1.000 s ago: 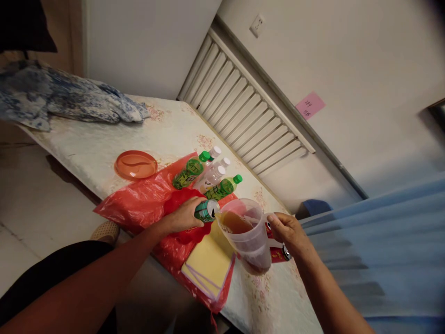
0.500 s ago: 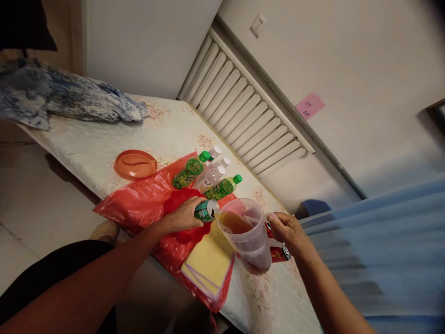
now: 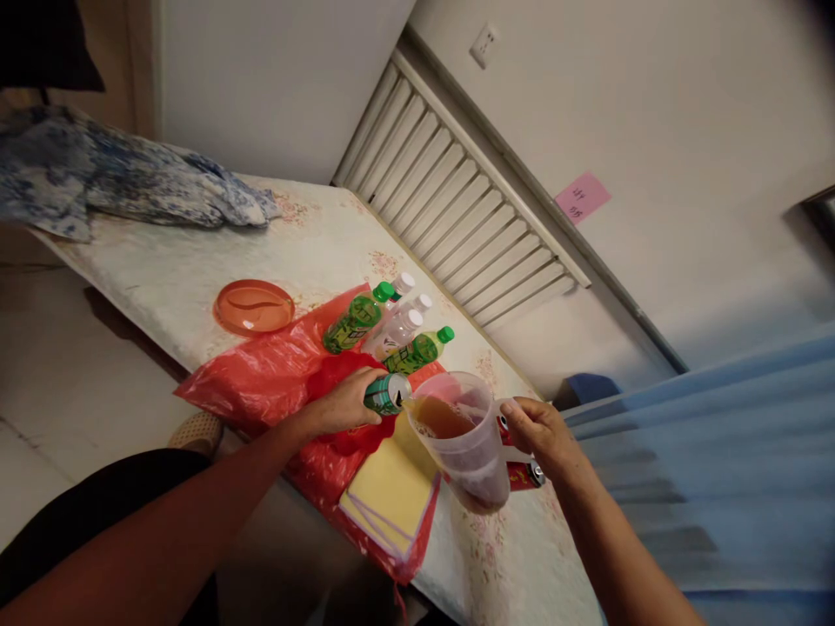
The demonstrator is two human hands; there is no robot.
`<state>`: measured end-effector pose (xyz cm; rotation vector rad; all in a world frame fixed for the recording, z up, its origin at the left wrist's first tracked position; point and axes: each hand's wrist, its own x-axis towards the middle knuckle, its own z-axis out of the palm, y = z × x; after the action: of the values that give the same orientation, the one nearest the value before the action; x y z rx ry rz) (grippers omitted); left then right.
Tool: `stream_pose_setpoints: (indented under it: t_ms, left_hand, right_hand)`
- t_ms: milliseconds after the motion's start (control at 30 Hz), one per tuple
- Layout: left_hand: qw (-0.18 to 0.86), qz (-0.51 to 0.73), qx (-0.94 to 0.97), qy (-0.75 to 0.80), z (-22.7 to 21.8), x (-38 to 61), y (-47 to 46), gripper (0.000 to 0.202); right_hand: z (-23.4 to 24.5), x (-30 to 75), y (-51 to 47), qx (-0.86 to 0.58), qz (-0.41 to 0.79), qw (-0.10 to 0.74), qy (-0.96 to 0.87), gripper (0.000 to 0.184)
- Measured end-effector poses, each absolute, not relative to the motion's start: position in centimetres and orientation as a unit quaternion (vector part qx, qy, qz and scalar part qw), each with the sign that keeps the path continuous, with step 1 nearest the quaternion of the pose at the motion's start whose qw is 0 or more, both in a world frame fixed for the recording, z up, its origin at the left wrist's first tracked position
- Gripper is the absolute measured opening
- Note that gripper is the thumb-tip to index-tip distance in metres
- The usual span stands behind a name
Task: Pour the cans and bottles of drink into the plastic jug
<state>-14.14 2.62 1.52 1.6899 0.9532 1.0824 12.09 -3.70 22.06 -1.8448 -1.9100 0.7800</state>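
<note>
My left hand (image 3: pixel 349 402) is wrapped round a green drink can (image 3: pixel 378 396), tipped with its open top at the rim of a clear plastic pitcher (image 3: pixel 473 465). A thin stream of yellowish liquid runs from the can into the pitcher. Brown liquid (image 3: pixel 447 420) with some bubbles along its edge lies inside. The pitcher's handle is in the grip of my right hand (image 3: pixel 538 432), which holds it tilted toward the can. Behind the handle, partly hidden, is a red can (image 3: pixel 524 476).
A red plastic bag (image 3: pixel 261 382) lies under several bottles (image 3: pixel 356 322) and folded yellow cloths (image 3: pixel 391 491). An orange lid (image 3: pixel 254 307) sits at left on the flowered tabletop (image 3: pixel 326 235). Patterned fabric (image 3: pixel 163 178) lies beyond; a radiator (image 3: pixel 457 191) and blue curtain (image 3: pixel 718 469) stand alongside.
Almost nothing differs. Both hands keep the same hold, and liquid runs from the can into the pitcher in both frames.
</note>
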Motion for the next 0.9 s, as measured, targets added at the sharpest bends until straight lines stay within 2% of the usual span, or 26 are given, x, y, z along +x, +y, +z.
stream_pose_setpoints:
  t_ms: [900]
  left_hand:
    - [0.426, 0.432, 0.690, 0.396, 1.49, -14.17, 2.56, 0.063]
  right_hand:
    - [22.25, 11.87, -3.63, -0.653, 0.274, 0.179, -0.683, 0.053]
